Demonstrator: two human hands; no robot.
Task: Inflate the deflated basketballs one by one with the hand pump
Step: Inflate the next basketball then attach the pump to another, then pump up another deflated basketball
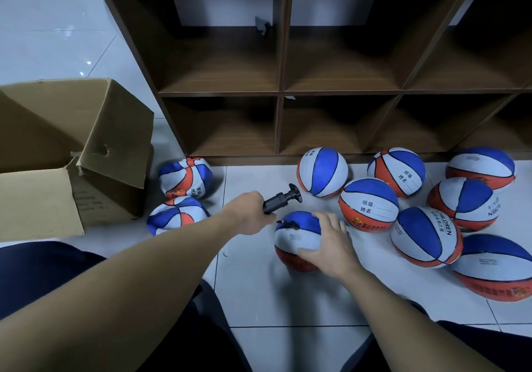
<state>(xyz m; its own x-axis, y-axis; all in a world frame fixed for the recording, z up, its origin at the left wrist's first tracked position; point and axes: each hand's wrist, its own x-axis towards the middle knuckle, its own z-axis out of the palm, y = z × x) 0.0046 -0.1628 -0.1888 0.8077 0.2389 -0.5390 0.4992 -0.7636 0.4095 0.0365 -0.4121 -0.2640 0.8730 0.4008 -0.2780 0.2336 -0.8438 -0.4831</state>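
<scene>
Basketball being worked on [296, 237]: blue, white and orange panels, rounded but a little soft in outline, resting on the tiled floor [288, 299]. A short black hose or needle fitting sits at its upper left, at the seam between blue and white.

Hand pump [277, 201]: black, short barrel with a T-handle. Long axis tilted, running from lower left at the grip up and to the right; T-handle end points up-right, toward the shelf unit [282, 92]. Plunger looks pushed most of the way in. The barrel's lower end is just above the ball's fitting; whether the two are joined I cannot tell.

Left hand [249, 211]: fingers curled tight around the lower end of the pump barrel, just left of the ball.

Right hand [328, 242]: fingers spread and nearly straight, palm laid over the ball's right side, thumb low on the white panel, pressing it to the floor.

Right of the right hand: a cluster of seven inflated balls [368, 204], same colours, several touching one another, the farthest against the shelf base.

Left of the left hand: two deflated balls [184, 178], crumpled and folded in, one beyond the other, beside an open cardboard box [72, 152].
</scene>
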